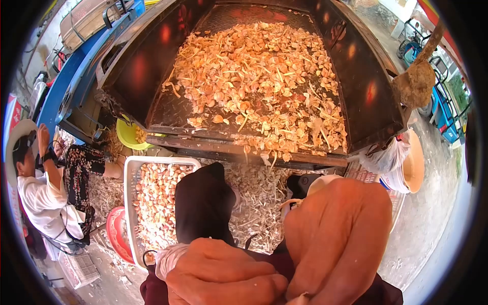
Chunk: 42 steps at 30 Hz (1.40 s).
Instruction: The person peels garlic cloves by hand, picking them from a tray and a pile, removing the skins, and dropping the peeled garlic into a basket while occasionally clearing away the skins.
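My left hand [223,272] and my right hand [340,239] are close together at the bottom of the view, near the camera. Both have their fingers curled in and closed. A small pale edge shows between them at the frame's bottom, but what they hold is hidden. Beyond them, a white plastic basket [129,203] stands left of my dark-clothed knee, filled with garlic cloves [160,195]. In front of me, garlic cloves, skins and dry stalks [259,76] are heaped on a metal cart bed [162,119].
A co-worker [46,188] in a light hat sits at the left. Near them are a green bowl [129,134] and a red basin [118,231]. Husks [256,208] litter the ground. A pale tub [414,162] and a plastic bag [389,155] stand at the right.
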{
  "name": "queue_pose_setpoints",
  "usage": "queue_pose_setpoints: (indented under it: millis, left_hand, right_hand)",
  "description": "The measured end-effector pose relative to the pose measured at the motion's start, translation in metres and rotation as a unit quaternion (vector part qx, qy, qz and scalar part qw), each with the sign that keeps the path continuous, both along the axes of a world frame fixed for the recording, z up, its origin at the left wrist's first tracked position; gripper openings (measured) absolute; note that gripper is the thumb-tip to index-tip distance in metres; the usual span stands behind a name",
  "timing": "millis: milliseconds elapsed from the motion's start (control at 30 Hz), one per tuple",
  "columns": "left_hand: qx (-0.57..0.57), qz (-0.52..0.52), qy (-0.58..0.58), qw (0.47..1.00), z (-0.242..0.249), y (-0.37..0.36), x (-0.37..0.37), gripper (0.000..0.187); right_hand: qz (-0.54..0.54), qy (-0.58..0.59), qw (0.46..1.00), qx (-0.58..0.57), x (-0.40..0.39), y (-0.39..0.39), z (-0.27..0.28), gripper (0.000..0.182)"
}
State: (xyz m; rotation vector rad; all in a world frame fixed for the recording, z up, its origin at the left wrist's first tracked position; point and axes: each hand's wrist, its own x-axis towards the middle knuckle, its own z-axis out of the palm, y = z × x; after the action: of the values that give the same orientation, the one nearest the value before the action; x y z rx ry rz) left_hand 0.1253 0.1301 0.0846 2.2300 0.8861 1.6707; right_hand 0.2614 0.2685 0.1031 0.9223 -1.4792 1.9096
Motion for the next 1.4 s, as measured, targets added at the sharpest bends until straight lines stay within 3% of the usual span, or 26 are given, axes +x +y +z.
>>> queue_pose_setpoints:
  millis: [33,100,167,200,267,300,333,367,433,467,500,567,633,667,700,767,900,967,1000,1033,1100,1133,1167,1267,1333,1400]
  left_hand:
    - [0.045,-0.064,-0.016,0.997,0.001,0.009,0.004,0.030]
    - [0.022,-0.028,-0.064,0.997,-0.004,0.008,0.017,0.028]
    - [0.173,-0.090,-0.052,0.979,-0.013,0.024,0.011,0.028]
    - [0.062,-0.137,0.069,0.986,0.010,0.017,-0.007,0.026]
    - [0.101,-0.075,0.031,0.991,-0.002,0.012,-0.003,0.027]
    - [0.150,-0.017,0.001,0.989,-0.007,0.014,-0.002,0.028]
    - [0.270,0.076,-0.035,0.959,-0.017,0.029,0.008,0.027]
    - [0.272,0.078,-0.035,0.959,-0.010,0.025,0.005,0.027]
    - [0.037,0.087,0.008,0.995,0.018,0.004,-0.010,0.029]
    - [-0.080,0.087,0.029,0.992,0.025,-0.005,-0.017,0.030]
    - [-0.077,0.085,0.029,0.993,0.015,-0.011,-0.022,0.030]
    - [-0.085,0.275,-0.020,0.957,-0.027,-0.020,-0.035,0.030]
    - [-0.006,0.330,0.073,0.941,-0.040,-0.012,-0.064,0.023]
    - [-0.119,0.303,-0.009,0.945,-0.045,-0.022,-0.065,0.019]
    - [-0.121,0.301,-0.009,0.946,-0.051,-0.027,-0.069,0.019]
    - [-0.227,0.302,-0.272,0.885,-0.071,-0.036,-0.081,0.018]
    - [-0.245,0.293,-0.351,0.855,-0.141,-0.063,-0.134,0.021]
    - [-0.277,0.341,-0.419,0.794,-0.178,-0.070,-0.156,0.021]
    - [-0.289,0.348,-0.424,0.785,-0.207,-0.077,-0.173,0.023]
    - [-0.300,0.355,-0.429,0.774,-0.237,-0.085,-0.189,0.025]
    - [-0.310,0.350,-0.397,0.790,-0.265,-0.092,-0.198,0.033]
    - [-0.340,0.368,-0.397,0.769,-0.270,-0.092,-0.196,0.038]
    - [-0.370,0.385,-0.395,0.748,-0.276,-0.092,-0.195,0.042]
    - [-0.390,0.371,-0.387,0.749,-0.283,-0.090,-0.198,0.046]
    - [-0.381,0.368,-0.386,0.755,-0.272,-0.083,-0.190,0.043]
    - [-0.387,0.360,-0.392,0.753,-0.257,-0.072,-0.184,0.039]
  right_hand:
    - [0.005,0.024,0.999,-0.045,0.002,-0.008,-0.001,0.006]
    - [0.006,0.042,0.994,-0.105,0.000,-0.010,-0.003,0.007]
    - [0.181,0.089,0.978,-0.049,-0.011,0.005,-0.005,0.008]
    - [0.181,0.087,0.978,-0.059,-0.008,0.002,-0.004,0.008]
    - [0.000,0.101,0.995,-0.007,-0.006,-0.001,0.006,0.011]
    - [0.006,0.105,0.994,-0.004,-0.007,-0.007,0.001,0.011]
    - [-0.017,0.076,0.994,-0.074,-0.005,-0.019,-0.009,0.012]
    - [-0.040,0.043,0.988,-0.145,-0.008,-0.024,-0.009,0.012]
    - [-0.052,0.067,0.988,-0.132,-0.018,-0.015,-0.008,0.013]
    - [-0.089,-0.003,0.992,-0.089,-0.021,-0.012,-0.015,0.008]
    - [-0.128,-0.071,0.988,-0.042,-0.022,-0.010,-0.019,0.006]
    - [-0.057,-0.265,0.949,-0.164,-0.033,-0.019,-0.022,0.008]
    - [-0.011,-0.379,0.899,-0.217,-0.058,-0.016,-0.032,0.012]
    - [0.023,-0.369,0.901,-0.227,-0.071,-0.014,-0.046,0.014]
    - [0.056,-0.359,0.901,-0.236,-0.085,-0.014,-0.061,0.018]
    - [0.044,-0.352,0.904,-0.238,-0.119,-0.026,-0.084,0.020]
    - [-0.026,-0.391,0.915,-0.101,-0.167,-0.040,-0.120,0.022]
    - [-0.065,-0.404,0.912,-0.020,-0.181,-0.036,-0.145,0.023]
    - [-0.199,-0.246,0.939,0.134,-0.188,-0.034,-0.163,0.026]
    - [-0.318,-0.073,0.902,0.282,-0.191,-0.032,-0.172,0.029]
    - [-0.186,-0.321,0.914,0.162,-0.156,-0.003,-0.132,0.025]
    - [-0.204,-0.368,0.904,0.078,-0.150,0.017,-0.142,0.021]
    - [-0.289,-0.375,0.877,0.084,-0.135,0.044,-0.139,0.019]
    - [-0.520,-0.427,0.739,0.042,-0.100,0.142,-0.164,0.021]
    - [-0.541,-0.506,0.663,0.111,-0.086,0.181,-0.170,0.024]
    - [-0.526,-0.513,0.649,0.198,-0.092,0.199,-0.193,0.024]
